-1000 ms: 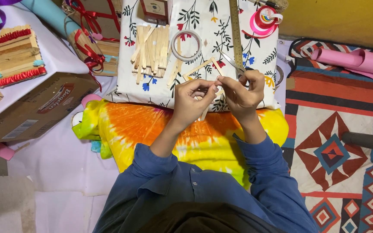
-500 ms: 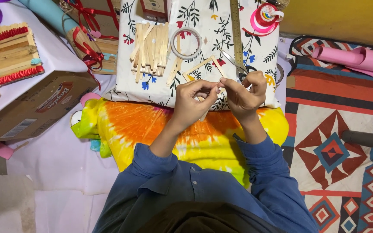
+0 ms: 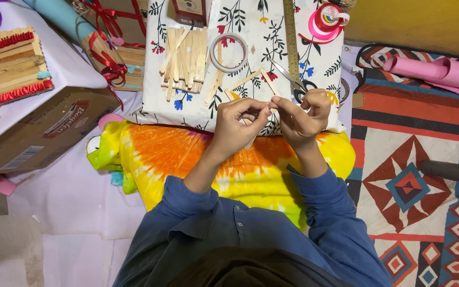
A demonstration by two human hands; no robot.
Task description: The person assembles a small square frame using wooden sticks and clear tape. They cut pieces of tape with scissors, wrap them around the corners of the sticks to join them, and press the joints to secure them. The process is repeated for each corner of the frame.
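Note:
My left hand [image 3: 238, 127] and my right hand [image 3: 303, 117] meet over the near edge of a white floral cloth [image 3: 314, 58]. Together they pinch a thin wooden craft stick [image 3: 252, 139], whose lower end pokes out below my left hand. My right hand also carries scissors [image 3: 292, 81], blades pointing up and to the left. Just beyond my fingers lies a partly built frame of sticks [image 3: 243, 84]. A pile of loose craft sticks [image 3: 187, 58] and a clear tape roll [image 3: 228, 53] lie farther back on the cloth.
A wooden ruler [image 3: 291, 37] lies along the cloth. Pink ribbon spools [image 3: 328, 21] sit at the back right. A cardboard box [image 3: 38, 122] holds stick crafts [image 3: 11, 66] at left. Pink paper rolls [image 3: 436, 72] and a dark tube [image 3: 450, 171] lie on the patterned rug at right.
My hands stay close together at the cloth's near edge, with only small finger shifts on the stick. Nothing else has moved.

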